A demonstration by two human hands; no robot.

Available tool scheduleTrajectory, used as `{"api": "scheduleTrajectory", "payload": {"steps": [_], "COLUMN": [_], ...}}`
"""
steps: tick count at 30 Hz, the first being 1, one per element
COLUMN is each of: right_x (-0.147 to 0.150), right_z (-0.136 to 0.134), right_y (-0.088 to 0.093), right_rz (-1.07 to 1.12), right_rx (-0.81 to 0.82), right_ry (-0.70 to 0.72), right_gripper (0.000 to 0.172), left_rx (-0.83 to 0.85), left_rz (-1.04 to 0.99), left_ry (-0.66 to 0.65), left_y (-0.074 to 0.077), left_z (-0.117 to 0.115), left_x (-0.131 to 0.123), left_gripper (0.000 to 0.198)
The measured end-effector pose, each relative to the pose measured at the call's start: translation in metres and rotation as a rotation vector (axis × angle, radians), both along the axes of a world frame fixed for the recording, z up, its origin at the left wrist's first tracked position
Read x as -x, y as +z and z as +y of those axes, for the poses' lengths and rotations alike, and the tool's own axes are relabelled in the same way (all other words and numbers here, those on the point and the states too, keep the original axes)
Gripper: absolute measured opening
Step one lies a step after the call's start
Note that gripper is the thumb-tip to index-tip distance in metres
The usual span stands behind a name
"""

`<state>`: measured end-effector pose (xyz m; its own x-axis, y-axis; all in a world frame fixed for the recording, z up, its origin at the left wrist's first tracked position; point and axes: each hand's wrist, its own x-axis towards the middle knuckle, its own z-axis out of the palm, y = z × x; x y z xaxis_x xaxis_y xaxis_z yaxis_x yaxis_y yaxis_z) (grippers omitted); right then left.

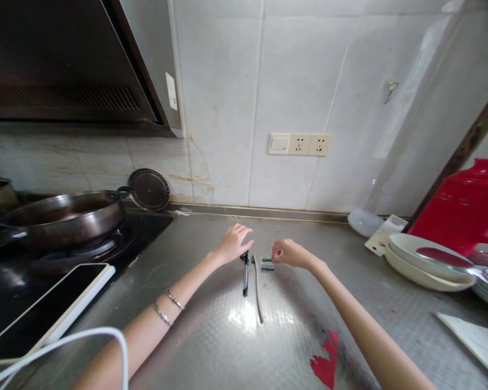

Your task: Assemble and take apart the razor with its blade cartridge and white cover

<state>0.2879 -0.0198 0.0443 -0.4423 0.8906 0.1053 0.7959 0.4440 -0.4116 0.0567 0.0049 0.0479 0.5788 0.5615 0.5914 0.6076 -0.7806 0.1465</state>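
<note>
My left hand (235,244) hovers over the metal counter with its fingers apart, holding nothing. Just below it lies a black and silver handle (245,281) that looks like a razor, its upper end close to my thumb. To the right is a thin, slightly curved grey stick-like handle (258,295) with a dark top end. Beside that sit small dark-green strips in a pale piece (267,267), perhaps razor cartridges. My right hand (293,253) is closed in a pinch at their right edge; whatever its fingertips hold is hidden.
At left, a steel pan (65,216) stands on the black stove, with a tablet-like device (44,314) and white cable (120,341) nearer. Stacked bowls (415,271) and a red container (459,206) stand at right. A torn red scrap (326,363) lies in front.
</note>
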Motion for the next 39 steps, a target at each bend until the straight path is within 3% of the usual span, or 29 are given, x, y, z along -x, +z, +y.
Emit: {"api": "scheduleTrajectory", "payload": {"steps": [7, 23, 29, 35, 39], "right_x": [0.005, 0.006, 0.011, 0.043, 0.072], "right_z": [-0.002, 0.001, -0.002, -0.024, -0.04], "right_y": [-0.001, -0.006, -0.001, 0.012, 0.011], "right_rz": [-0.071, -0.004, -0.041, -0.082, -0.093], "right_rx": [0.028, 0.042, -0.025, -0.064, 0.055], "right_ry": [0.001, 0.003, -0.096, -0.231, -0.188], "right_gripper": [0.014, 0.017, 0.016, 0.02, 0.024], "left_rx": [-0.001, -0.006, -0.025, -0.017, 0.068], "left_rz": [0.01, 0.029, 0.025, -0.007, -0.062], "left_ry": [0.006, 0.015, 0.021, 0.033, 0.018], "left_y": [-0.001, 0.0, 0.001, 0.02, 0.043], "left_z": [0.001, 0.001, 0.003, -0.005, -0.024], "left_x": [0.001, 0.002, 0.003, 0.004, 0.005], "left_gripper": [0.024, 0.022, 0.022, 0.018, 0.02]}}
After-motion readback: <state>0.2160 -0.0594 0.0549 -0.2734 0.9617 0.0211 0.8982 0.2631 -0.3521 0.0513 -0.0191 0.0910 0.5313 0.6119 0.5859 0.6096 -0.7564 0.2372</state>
